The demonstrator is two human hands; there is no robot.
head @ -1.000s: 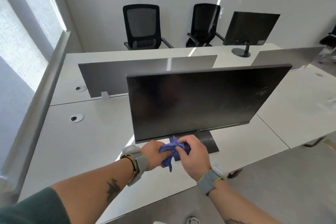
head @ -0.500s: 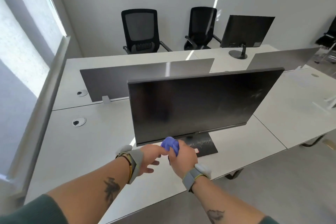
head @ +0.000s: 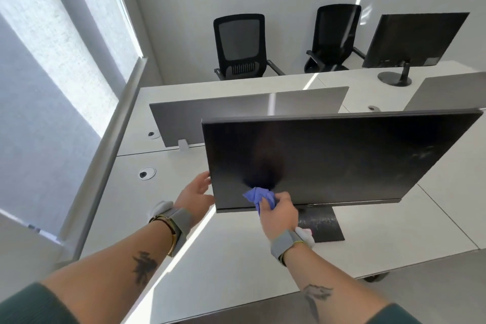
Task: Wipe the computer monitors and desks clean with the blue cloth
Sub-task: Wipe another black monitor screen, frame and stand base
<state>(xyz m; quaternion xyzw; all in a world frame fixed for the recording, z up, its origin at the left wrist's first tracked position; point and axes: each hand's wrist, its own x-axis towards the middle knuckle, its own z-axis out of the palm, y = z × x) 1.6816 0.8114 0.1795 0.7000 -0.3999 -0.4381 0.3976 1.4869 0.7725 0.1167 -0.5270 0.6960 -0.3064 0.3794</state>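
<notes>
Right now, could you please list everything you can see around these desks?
Near monitor: one, black, front desk.
Far monitor: one, black, back right desk.
Desks: several, white, joined together.
Dividers: two, grey, between facing desks.
Chairs: two, black, at back wall.
Cable holes: three, grey-rimmed, in desktops.
Cloth: one, blue, against near monitor's screen.
Left hand: at near monitor's left edge.
Right hand: gripping the cloth.

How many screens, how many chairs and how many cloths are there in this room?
Monitors: 2, the near monitor and the far monitor
Chairs: 2, the left chair and the right chair
Cloths: 1, the blue cloth
Total: 5
</notes>
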